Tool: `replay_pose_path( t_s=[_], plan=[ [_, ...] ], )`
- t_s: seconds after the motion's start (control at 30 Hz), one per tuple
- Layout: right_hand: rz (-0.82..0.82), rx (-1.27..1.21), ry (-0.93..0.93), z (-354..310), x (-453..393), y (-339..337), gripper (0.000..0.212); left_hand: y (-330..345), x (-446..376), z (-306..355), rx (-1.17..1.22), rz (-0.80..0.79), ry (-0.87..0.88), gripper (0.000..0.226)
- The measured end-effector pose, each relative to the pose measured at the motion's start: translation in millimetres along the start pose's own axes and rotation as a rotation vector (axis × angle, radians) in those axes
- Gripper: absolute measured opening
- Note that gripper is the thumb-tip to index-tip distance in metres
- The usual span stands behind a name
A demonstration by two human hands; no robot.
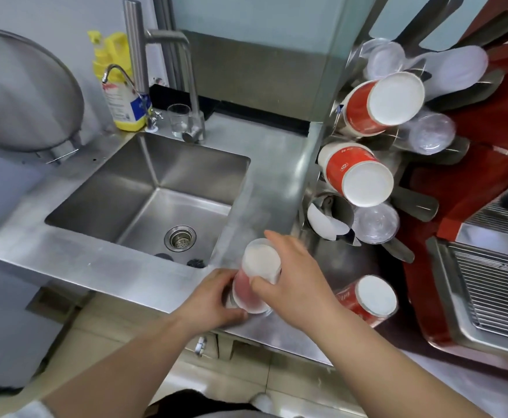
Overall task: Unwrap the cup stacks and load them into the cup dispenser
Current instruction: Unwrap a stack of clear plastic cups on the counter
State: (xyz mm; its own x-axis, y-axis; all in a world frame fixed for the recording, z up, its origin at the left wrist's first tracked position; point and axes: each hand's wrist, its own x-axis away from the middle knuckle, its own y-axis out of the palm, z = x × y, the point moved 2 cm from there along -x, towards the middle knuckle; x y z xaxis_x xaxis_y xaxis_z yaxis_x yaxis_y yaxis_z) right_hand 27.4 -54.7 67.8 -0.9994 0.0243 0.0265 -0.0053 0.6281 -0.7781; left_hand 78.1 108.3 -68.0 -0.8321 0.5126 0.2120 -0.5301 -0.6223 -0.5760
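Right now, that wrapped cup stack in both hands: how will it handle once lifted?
The wrapped cup stack is probably light, being paper cups. Its clear film looks slick, so it may slide under the left hand and right hand. Laid down, the round stack would likely roll along the steel counter.

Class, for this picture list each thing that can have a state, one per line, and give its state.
Wrapped cup stack: still in plastic, gripped by both hands.
Left hand: holds its lower end.
Right hand: grips its upper end.
Second cup stack: lying on the counter.
Cup dispenser: some tubes loaded, one lower tube empty.
Sink: tap off.
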Motion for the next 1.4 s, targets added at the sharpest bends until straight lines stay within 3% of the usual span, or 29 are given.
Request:
replay_pose_path(
  t_s=[0.3,0.5,0.67,1.13,1.4],
  plan=[
    [0.043,-0.005,0.031,8,2,-12,0.072,1,-3,12,-0.142,0.04,-0.029,0.081],
    [0.058,0.004,0.061,8,-2,-12,0.068,4,-6,23,-0.201,0.001,-0.077,0.068],
    [0.066,-0.013,0.075,6,-5,-14,0.063,9,-11,24,-0.232,0.043,-0.107,0.083],
    [0.085,-0.014,0.139,8,-5,-23,0.061,14,-11,31,-0.207,0.059,-0.161,0.076],
    [0.128,-0.025,0.076,-12,-7,-53,0.067,13,-11,34,-0.243,0.023,-0.158,0.073]
  ],
)
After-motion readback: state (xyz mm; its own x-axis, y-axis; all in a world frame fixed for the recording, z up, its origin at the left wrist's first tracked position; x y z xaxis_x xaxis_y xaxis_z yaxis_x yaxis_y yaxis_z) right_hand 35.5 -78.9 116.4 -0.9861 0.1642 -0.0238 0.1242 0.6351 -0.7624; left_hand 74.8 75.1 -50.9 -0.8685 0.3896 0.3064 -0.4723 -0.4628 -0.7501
